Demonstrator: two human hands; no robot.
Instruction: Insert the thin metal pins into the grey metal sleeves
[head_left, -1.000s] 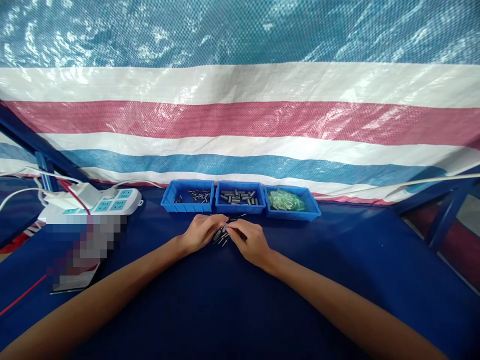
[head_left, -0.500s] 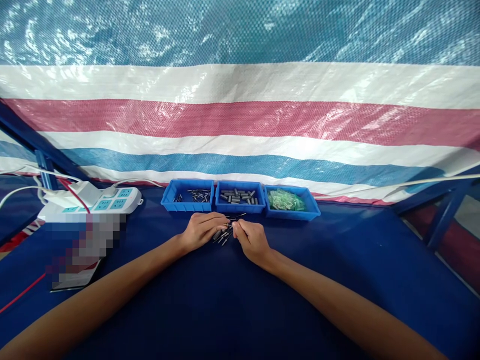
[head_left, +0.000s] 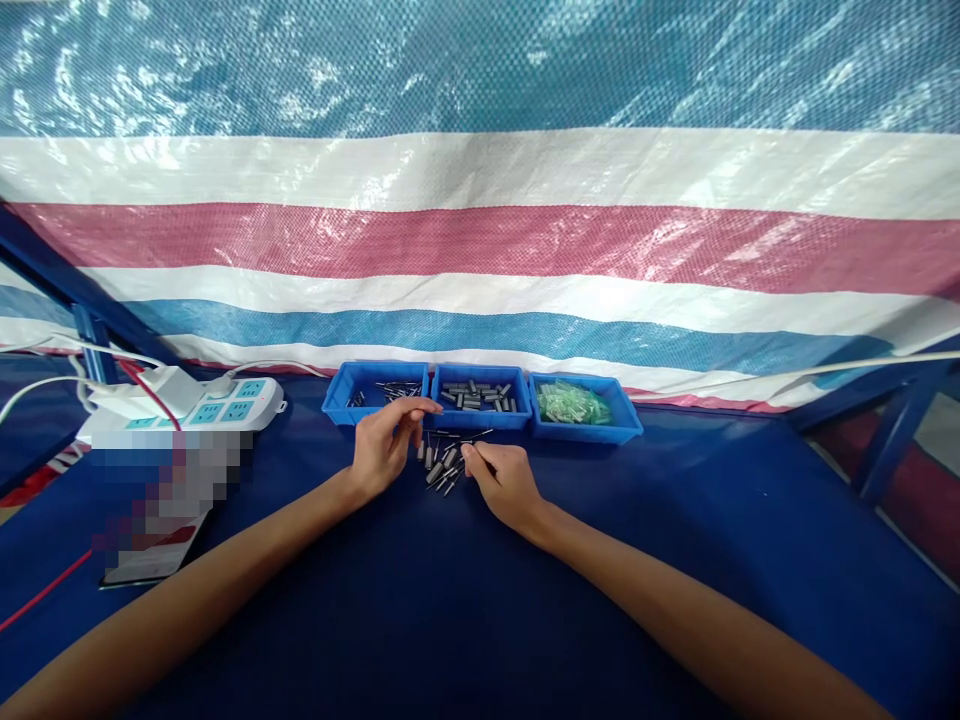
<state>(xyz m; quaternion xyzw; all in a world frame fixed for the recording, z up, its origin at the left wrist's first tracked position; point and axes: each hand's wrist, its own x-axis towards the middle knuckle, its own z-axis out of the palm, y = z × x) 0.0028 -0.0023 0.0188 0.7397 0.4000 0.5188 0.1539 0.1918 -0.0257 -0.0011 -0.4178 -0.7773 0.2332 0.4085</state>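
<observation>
Left hand (head_left: 384, 447) hovered loosely spread, holding nothing, at 9 o'clock of small grey metal pins (head_left: 442, 465) scattered on dark blue table cloth (head_left: 450, 600), right hand (head_left: 504, 482) pinched shut at 3 o'clock, contents unclear; likely scattered by a careless sweep.

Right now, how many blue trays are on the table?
3, side by side in a row at the table's far edge: left tray, middle tray, right tray. None seems hidden.
</observation>
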